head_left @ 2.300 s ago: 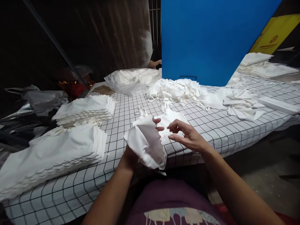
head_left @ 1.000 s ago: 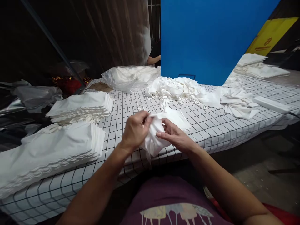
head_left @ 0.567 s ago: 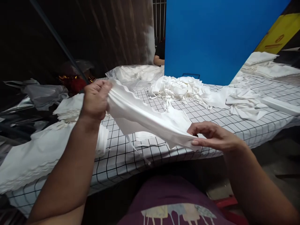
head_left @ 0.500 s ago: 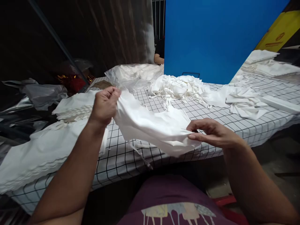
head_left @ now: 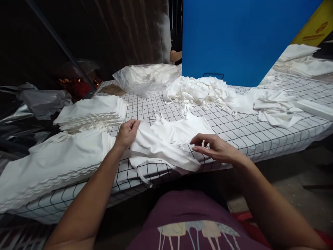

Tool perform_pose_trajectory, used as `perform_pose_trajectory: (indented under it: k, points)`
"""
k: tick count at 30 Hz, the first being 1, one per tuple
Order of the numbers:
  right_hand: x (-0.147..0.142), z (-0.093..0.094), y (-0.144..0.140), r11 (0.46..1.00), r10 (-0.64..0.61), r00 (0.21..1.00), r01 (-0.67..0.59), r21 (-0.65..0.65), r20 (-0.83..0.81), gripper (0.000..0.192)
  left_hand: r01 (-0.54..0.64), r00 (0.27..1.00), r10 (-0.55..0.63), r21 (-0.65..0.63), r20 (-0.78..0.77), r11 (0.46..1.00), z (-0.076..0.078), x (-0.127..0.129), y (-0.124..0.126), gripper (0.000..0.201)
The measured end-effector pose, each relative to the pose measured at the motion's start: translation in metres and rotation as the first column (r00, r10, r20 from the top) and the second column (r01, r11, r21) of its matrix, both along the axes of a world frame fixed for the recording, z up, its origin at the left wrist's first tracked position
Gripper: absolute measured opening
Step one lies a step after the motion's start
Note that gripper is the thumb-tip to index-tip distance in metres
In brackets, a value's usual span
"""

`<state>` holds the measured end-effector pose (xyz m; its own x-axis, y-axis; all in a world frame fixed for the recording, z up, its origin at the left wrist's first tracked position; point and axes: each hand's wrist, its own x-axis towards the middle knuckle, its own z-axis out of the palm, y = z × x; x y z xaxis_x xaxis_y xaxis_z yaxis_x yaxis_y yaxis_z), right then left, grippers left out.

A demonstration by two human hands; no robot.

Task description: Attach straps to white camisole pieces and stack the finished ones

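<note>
My left hand is closed around one end of a limp white strappy top, which droops over the front of the table with a thin strap hanging below. My right hand hovers just past the other end of that top, thumb and fingers apart, with nothing visible between them. Beneath and behind the held top, a second white strappy top lies flat, its straps pointing to the back of the table.
Stacks of white garments stand left on the checked tablecloth. A crumpled white heap lies before a blue panel, beside a filled plastic bag. Another person's arm shows behind the panel's edge.
My right hand has let go of the top and moved slightly left. My left hand has lowered, bringing the cloth down onto the table and the flat top.
</note>
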<state>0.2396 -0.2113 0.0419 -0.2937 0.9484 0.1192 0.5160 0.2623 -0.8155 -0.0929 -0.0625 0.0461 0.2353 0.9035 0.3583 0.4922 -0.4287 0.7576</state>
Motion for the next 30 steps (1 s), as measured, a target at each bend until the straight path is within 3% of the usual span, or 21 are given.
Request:
perform_pose_trajectory:
  k: [3,7,11,16,20,23,27,30]
  points:
    - [-0.028,0.003,0.02,1.0,0.022,0.995,-0.021,0.016,-0.098,0.033,0.055,0.985,-0.055,0.005,0.166,0.998,0.02,0.015,-0.013,0.028]
    - [-0.063,0.01,0.047,0.994,0.077,0.971,-0.057,0.09,-0.228,0.034,0.192,0.958,-0.191,0.016,0.213,0.981,0.05,0.036,-0.031,0.032]
    - [-0.075,0.014,0.06,0.988,0.144,0.919,-0.116,0.098,-0.368,0.032,0.247,0.95,-0.244,0.009,0.196,0.969,0.058,0.045,-0.032,0.036]
    - [-0.065,0.015,0.06,0.998,0.037,0.788,-0.054,-0.01,-0.614,0.036,0.267,0.952,-0.26,-0.021,0.165,0.964,0.044,0.046,-0.021,0.037]
    - [-0.055,0.018,0.048,0.959,0.032,0.72,-0.216,-0.18,-0.693,0.033,0.212,0.946,-0.205,0.0,0.25,0.977,0.042,0.048,-0.013,0.032]
    - [-0.039,0.021,0.033,0.916,0.062,0.746,-0.305,-0.259,-0.663,0.037,0.12,0.934,-0.131,0.053,0.333,0.991,0.049,0.042,-0.004,0.031]
    - [-0.003,0.028,0.012,0.879,0.199,0.836,-0.383,-0.285,-0.512,0.025,0.068,0.93,-0.09,0.074,0.355,0.995,0.051,0.028,0.008,0.031]
    - [0.023,0.035,-0.001,0.904,0.237,0.883,-0.352,-0.24,-0.404,0.025,0.012,0.921,-0.036,0.064,0.388,0.998,0.044,0.017,0.015,0.033]
